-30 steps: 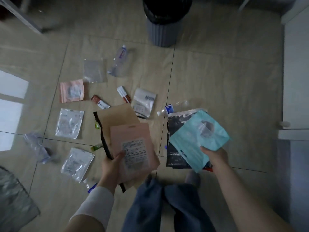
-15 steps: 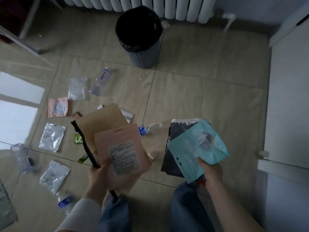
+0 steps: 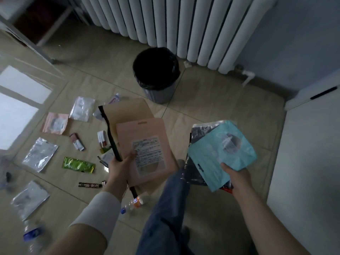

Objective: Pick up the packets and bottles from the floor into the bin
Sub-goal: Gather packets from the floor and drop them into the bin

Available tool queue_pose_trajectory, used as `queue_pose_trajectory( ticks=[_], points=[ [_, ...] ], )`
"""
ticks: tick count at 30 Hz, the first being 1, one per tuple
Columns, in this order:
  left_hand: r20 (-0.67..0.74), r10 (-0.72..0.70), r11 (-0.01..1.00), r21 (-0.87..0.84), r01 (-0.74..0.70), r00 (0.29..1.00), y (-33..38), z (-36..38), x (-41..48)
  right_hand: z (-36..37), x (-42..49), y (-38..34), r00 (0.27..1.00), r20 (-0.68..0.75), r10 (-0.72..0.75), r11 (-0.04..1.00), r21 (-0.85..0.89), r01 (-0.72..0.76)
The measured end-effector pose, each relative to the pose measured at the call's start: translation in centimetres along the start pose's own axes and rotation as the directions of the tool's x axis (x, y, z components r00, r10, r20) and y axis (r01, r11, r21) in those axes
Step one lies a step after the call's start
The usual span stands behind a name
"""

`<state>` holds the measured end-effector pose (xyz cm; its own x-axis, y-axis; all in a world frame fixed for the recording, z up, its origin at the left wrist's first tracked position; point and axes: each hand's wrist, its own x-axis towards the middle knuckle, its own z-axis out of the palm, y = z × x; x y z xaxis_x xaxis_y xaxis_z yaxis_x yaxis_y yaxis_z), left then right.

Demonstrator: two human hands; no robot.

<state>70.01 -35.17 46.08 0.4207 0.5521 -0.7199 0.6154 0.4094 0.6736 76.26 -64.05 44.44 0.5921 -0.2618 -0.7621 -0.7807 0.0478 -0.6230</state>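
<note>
My left hand (image 3: 119, 167) grips a stack of packets: a pink packet (image 3: 145, 142) with a printed label on top of a larger tan one (image 3: 127, 112) with a black strip. My right hand (image 3: 233, 176) holds a teal packet (image 3: 217, 159) over a dark plastic one (image 3: 196, 170). The grey bin (image 3: 156, 74) with a black liner stands ahead, beyond both hands. On the floor at left lie several packets, among them a green one (image 3: 78, 164), a silver one (image 3: 39, 156) and a pink one (image 3: 55, 123). A small bottle (image 3: 134, 203) lies near my leg.
A white radiator (image 3: 176, 24) lines the far wall behind the bin. A white cabinet (image 3: 309, 162) stands at right. A metal furniture frame (image 3: 31, 39) is at upper left. Another bottle (image 3: 34, 234) lies at lower left. My jeans leg (image 3: 165, 208) is between my arms.
The view has tilted up and moved toward the bin, which now sits lower and nearer in view. Both hands still hold their packets, carried forward.
</note>
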Motion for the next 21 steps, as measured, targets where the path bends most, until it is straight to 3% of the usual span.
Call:
queue_pose_trajectory(
  ticks=[12, 21],
  points=[
    [-0.197, -0.089, 0.996, 0.007, 0.093, 0.976, 13.1, 6.1, 12.9, 15.2, 13.5, -16.7, 0.991, 0.134, 0.013, 0.982, -0.188, 0.013],
    [-0.212, -0.071, 0.984, 0.143, 0.103, 0.975, 21.7, 14.3, 21.1, 24.0, 21.5, -27.7, 0.958, 0.285, -0.028, 0.917, -0.374, 0.138]
  ],
)
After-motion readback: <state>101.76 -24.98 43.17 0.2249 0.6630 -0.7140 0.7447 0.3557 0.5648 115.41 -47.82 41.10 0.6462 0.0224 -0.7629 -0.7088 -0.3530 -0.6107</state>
